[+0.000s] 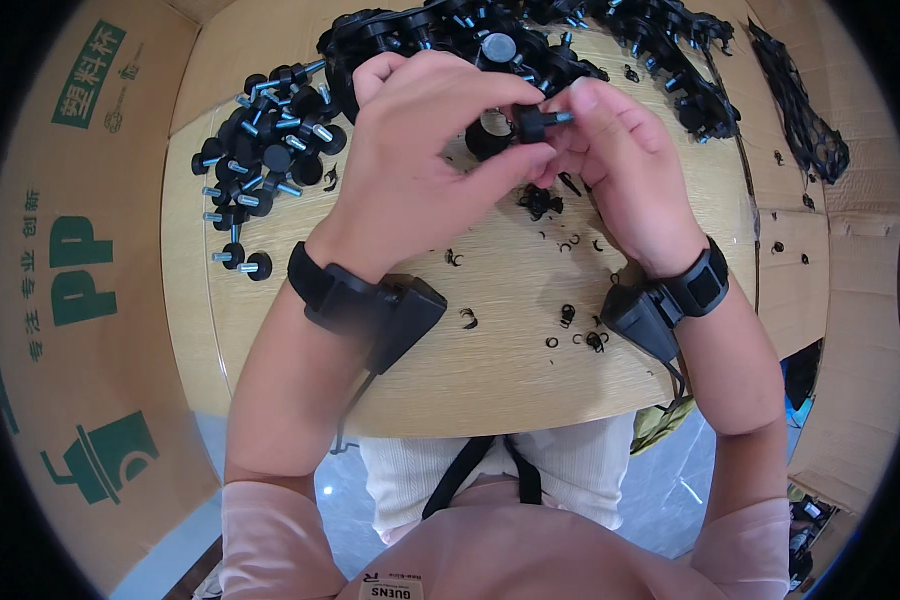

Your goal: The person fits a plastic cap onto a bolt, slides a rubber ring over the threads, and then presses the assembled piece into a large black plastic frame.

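Thumb and forefinger of my left hand (420, 140) are closed on the black head of a screw foot (533, 124), a round black cap with a bluish metal stud. The stud points right, toward my right hand (625, 150). Curled in, the fingers of that hand meet around the stud's end; their exact contact is partly hidden. Just beyond my hands lies a heap of black moulded parts (410, 35) with metal studs. Below the held foot sits a small clump of black scraps (540, 202).
A pile of loose screw feet (270, 150) spreads on the table's left side. Black rings and trimmings (568, 316) are scattered over the wooden table (500, 385). Cardboard walls (100, 260) rise at both sides. A black netlike strip (795, 105) lies at the far right.
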`<state>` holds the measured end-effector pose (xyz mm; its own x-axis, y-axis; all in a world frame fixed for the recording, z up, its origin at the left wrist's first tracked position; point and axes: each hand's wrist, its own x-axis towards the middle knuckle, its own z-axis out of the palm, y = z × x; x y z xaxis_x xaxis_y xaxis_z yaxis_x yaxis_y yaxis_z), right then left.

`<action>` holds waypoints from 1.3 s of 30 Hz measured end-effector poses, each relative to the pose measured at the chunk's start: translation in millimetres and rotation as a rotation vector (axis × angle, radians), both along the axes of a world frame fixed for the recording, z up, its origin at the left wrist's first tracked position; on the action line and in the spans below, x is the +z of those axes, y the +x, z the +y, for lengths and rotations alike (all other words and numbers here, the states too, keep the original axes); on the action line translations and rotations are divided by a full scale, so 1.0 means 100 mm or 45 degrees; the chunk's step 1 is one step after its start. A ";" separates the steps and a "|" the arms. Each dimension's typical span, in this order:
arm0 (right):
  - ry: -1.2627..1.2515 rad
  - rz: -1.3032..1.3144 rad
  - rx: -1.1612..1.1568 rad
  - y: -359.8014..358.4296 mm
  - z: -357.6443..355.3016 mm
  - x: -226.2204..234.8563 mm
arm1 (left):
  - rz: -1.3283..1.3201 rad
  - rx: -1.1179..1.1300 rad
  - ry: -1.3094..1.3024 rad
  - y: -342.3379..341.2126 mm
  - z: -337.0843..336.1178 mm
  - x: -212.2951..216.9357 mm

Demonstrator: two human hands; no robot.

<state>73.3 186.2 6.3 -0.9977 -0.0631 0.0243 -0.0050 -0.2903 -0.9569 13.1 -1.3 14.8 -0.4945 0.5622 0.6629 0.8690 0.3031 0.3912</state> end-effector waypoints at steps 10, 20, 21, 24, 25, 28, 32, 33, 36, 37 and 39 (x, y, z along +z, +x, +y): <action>0.145 0.357 -0.084 0.00 0.07 -0.04 | -0.036 -0.085 0.162 -0.05 0.03 -0.06; 0.312 0.311 -0.129 0.02 0.11 -0.05 | -0.003 -0.057 0.100 -0.08 0.02 -0.07; 0.321 0.293 -0.140 0.02 0.10 -0.04 | -0.004 -0.056 0.097 -0.08 0.02 -0.07; 0.378 0.270 -0.171 0.03 0.10 -0.02 | 0.003 -0.082 0.108 -0.10 0.02 -0.09; 0.428 0.265 -0.190 0.03 0.09 -0.01 | -0.008 -0.084 0.103 -0.10 0.02 -0.09; 0.539 0.257 -0.249 0.04 0.08 0.00 | -0.006 -0.089 0.065 -0.12 0.02 -0.08; 0.714 0.289 -0.203 0.03 0.16 0.01 | 0.024 -0.123 -0.024 -0.14 0.01 -0.07; 0.664 0.250 -0.170 0.02 0.18 0.00 | 0.023 -0.122 -0.023 -0.14 0.01 -0.07; 0.546 0.108 -0.089 0.01 0.23 0.05 | 0.024 -0.140 -0.054 -0.13 0.02 -0.09; 0.477 0.006 -0.045 0.00 0.24 0.07 | 0.041 -0.164 -0.068 -0.12 0.05 -0.08; 0.422 -0.029 0.005 -0.01 0.24 0.08 | 0.064 -0.185 -0.090 -0.10 0.03 -0.06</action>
<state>72.6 209.9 14.2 -0.9975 -0.0676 -0.0205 0.0180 0.0373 -0.9991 2.9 1.8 8.9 -0.3721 0.6712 0.6411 0.9235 0.1983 0.3284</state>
